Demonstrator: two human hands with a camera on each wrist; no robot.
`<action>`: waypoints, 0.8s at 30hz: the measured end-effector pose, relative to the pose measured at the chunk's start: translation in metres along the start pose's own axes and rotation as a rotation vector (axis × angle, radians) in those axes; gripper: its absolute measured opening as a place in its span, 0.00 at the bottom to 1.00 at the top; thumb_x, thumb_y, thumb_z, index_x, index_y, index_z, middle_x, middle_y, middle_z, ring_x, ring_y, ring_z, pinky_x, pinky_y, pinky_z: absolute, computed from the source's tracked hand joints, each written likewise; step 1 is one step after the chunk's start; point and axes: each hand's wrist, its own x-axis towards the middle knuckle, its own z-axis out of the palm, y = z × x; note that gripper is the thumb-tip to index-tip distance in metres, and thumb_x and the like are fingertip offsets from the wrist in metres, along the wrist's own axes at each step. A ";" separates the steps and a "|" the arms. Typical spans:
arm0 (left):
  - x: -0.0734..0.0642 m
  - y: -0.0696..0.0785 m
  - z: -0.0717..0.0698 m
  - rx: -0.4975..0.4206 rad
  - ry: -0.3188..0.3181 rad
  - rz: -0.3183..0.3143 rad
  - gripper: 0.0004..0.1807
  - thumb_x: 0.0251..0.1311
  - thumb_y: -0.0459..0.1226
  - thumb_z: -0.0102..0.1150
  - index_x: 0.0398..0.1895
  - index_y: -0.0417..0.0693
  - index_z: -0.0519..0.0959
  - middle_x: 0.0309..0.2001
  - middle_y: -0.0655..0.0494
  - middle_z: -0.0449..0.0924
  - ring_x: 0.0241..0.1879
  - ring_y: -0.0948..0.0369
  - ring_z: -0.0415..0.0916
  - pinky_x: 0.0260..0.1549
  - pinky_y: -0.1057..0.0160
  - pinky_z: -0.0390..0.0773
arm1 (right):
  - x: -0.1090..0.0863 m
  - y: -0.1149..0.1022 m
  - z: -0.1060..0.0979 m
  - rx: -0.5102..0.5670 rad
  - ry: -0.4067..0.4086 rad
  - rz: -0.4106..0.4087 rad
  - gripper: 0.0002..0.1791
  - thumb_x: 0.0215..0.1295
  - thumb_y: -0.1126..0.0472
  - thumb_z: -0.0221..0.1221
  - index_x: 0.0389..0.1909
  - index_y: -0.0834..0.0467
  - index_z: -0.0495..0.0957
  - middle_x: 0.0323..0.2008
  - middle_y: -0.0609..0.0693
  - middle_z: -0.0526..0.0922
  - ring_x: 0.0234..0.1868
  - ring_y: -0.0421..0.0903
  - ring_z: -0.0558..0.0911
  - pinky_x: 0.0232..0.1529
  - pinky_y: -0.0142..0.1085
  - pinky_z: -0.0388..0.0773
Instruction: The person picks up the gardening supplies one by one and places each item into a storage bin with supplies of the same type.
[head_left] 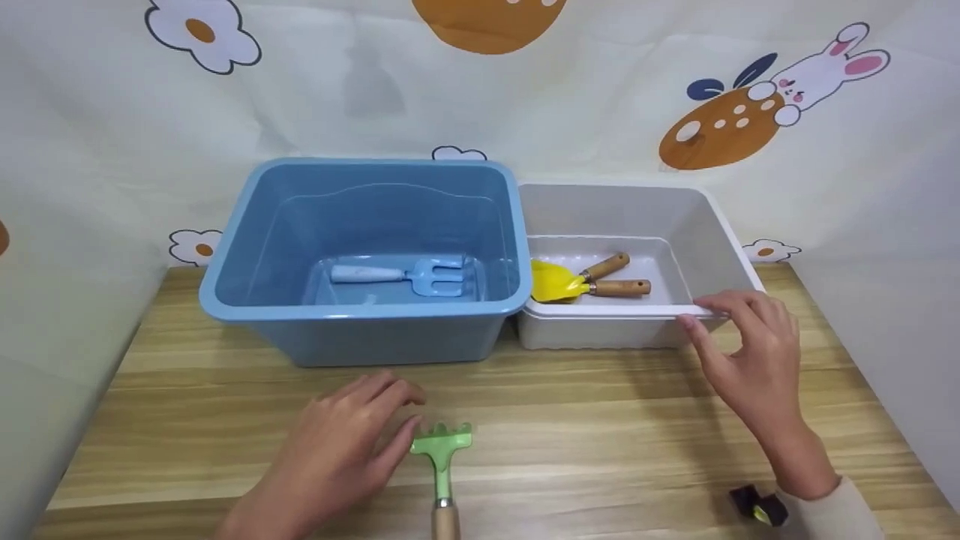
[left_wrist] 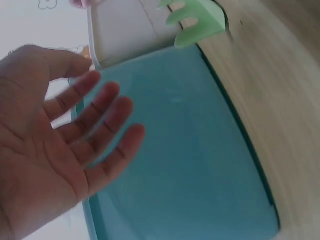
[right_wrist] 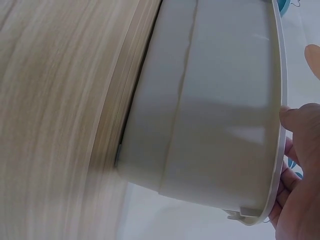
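Note:
My right hand (head_left: 754,367) grips the front rim of the white bin (head_left: 600,331) near its right corner, thumb in front and fingers over the edge. That hold also shows in the right wrist view, where the hand (right_wrist: 302,155) is at the rim. My left hand (head_left: 334,446) is empty, its fingers loosely bent, just left of a green hand rake (head_left: 442,450) with a wooden handle. The left wrist view shows the spread fingers of this hand (left_wrist: 55,135) before the blue bin (left_wrist: 175,145). Yellow trowels (head_left: 555,283) with wooden handles lie inside the white bin.
Left of the white bin, against its side, stands the larger blue bin (head_left: 390,337), with a blue hand fork (head_left: 439,277) on its floor. A small dark object (head_left: 769,510) is beside the right sleeve. A patterned cloth (head_left: 585,112) hangs behind the wooden table (head_left: 570,465).

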 end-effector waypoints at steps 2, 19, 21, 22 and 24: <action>0.000 0.002 0.001 -0.015 -0.057 -0.047 0.06 0.64 0.49 0.64 0.41 0.64 0.82 0.39 0.70 0.82 0.36 0.72 0.80 0.32 0.65 0.80 | 0.000 0.000 0.001 -0.001 -0.016 0.005 0.14 0.53 0.61 0.75 0.40 0.60 0.85 0.39 0.59 0.84 0.44 0.56 0.74 0.48 0.37 0.56; -0.004 0.012 0.025 -0.154 -0.287 -0.073 0.15 0.65 0.53 0.62 0.31 0.53 0.85 0.26 0.65 0.79 0.24 0.72 0.70 0.22 0.65 0.69 | -0.001 0.000 0.003 0.028 0.021 -0.001 0.14 0.51 0.63 0.75 0.39 0.60 0.85 0.40 0.58 0.84 0.44 0.53 0.73 0.51 0.37 0.55; -0.005 0.015 0.030 -0.162 -0.323 -0.075 0.18 0.66 0.54 0.61 0.28 0.52 0.84 0.23 0.66 0.75 0.21 0.71 0.66 0.20 0.66 0.66 | -0.002 0.000 0.002 0.020 0.010 0.003 0.14 0.52 0.63 0.75 0.39 0.61 0.85 0.40 0.60 0.83 0.44 0.55 0.73 0.51 0.37 0.55; -0.006 0.015 0.033 -0.164 -0.336 -0.079 0.20 0.66 0.56 0.60 0.26 0.52 0.83 0.21 0.66 0.74 0.20 0.70 0.64 0.19 0.66 0.65 | -0.002 0.000 0.002 0.017 0.002 0.005 0.14 0.53 0.62 0.74 0.40 0.61 0.85 0.40 0.60 0.83 0.44 0.55 0.73 0.51 0.37 0.55; -0.008 0.017 0.036 -0.149 -0.337 -0.077 0.22 0.66 0.57 0.59 0.22 0.53 0.80 0.19 0.65 0.70 0.18 0.69 0.62 0.18 0.66 0.63 | -0.002 0.000 0.002 0.011 -0.006 0.011 0.14 0.54 0.62 0.74 0.40 0.62 0.84 0.40 0.61 0.83 0.44 0.55 0.72 0.51 0.37 0.54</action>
